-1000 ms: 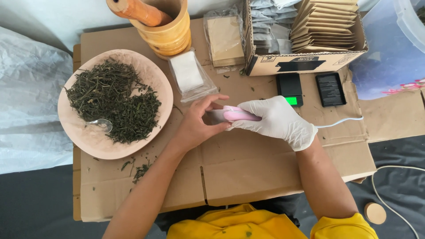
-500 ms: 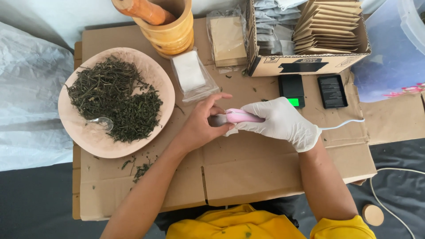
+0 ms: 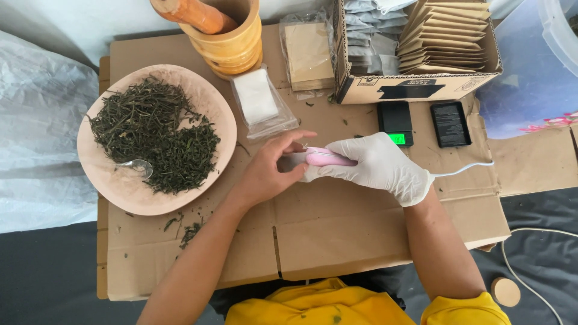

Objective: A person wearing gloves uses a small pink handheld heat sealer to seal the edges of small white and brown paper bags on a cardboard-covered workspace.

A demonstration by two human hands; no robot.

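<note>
A white-gloved right hand (image 3: 380,165) grips a pink corded handheld sealer (image 3: 328,159) lying left-to-right on flattened brown cardboard (image 3: 337,235), its tip at the bare left hand (image 3: 269,173), whose fingers pinch a small translucent sachet (image 3: 293,160).

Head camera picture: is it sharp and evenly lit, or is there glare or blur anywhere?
Head view: soft, even daylight and faint shadows; the dried leaves and both hands look crisp, the gloved right hand gripping a pink corded tool. Only the small scale has a glowing green screen; the spoon glints.
</note>
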